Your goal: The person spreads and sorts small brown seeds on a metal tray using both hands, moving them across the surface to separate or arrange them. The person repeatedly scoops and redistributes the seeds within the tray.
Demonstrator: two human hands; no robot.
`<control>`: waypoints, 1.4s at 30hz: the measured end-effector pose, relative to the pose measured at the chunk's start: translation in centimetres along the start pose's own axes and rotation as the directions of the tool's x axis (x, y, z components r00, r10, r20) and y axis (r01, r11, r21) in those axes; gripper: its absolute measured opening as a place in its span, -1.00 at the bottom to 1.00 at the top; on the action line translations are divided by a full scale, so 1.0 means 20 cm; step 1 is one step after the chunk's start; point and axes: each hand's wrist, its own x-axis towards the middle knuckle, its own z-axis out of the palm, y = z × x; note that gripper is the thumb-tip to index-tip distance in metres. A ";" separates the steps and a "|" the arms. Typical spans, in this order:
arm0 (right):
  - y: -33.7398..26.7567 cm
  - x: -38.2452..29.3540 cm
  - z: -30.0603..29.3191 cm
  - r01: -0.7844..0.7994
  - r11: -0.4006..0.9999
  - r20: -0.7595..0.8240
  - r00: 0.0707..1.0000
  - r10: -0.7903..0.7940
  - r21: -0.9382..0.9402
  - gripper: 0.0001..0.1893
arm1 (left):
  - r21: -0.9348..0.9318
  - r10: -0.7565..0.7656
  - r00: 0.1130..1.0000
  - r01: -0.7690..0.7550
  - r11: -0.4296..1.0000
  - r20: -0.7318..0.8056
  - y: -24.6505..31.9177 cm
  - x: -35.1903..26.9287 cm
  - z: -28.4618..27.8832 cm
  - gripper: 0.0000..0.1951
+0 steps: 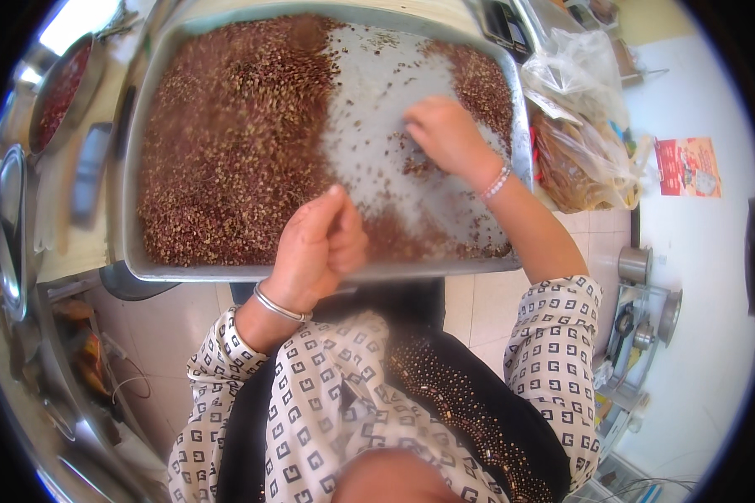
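Observation:
A large metal tray (377,271) lies before me. Small reddish-brown dried husks, probably peppercorns (226,170), cover its left side thickly, and a smaller heap (481,88) lies at its right edge. Over the tray's front rim is my left hand (321,242), its fingers curled inward and the thumb up; whether anything is between them cannot be seen. My right hand (447,135) is over the thinly strewn right half, palm down with bent fingers, close to a few loose husks. Its fingertips are partly hidden, so a hold on anything cannot be told.
Left of the tray stand a metal bowl (69,94) with red contents and an oval metal tray (12,232). Filled clear plastic bags (579,151) sit against the right rim. A metal rack (642,327) with pots is lower right, by the wall.

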 end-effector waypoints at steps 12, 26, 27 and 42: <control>0.04 0.05 0.08 0.096 0.973 0.100 0.992 -0.076 -0.211 -0.89 | -0.001 0.035 0.999 -0.035 0.999 0.035 -0.02 0.04 -0.04 -0.63; 0.13 0.02 0.05 -0.129 0.992 0.127 0.984 0.127 0.011 -0.85 | -0.023 0.041 0.997 -0.040 0.999 0.058 -0.04 0.09 -0.08 -0.65; 0.14 0.02 0.06 -0.121 0.992 0.103 0.987 0.123 -0.024 -0.85 | -0.023 0.042 0.997 -0.041 0.999 0.062 -0.04 0.09 -0.08 -0.65; 0.03 0.05 0.03 0.075 0.988 0.194 0.980 -0.048 -0.133 -0.88 | -0.030 0.037 0.997 -0.035 0.999 0.071 -0.04 0.08 -0.07 -0.65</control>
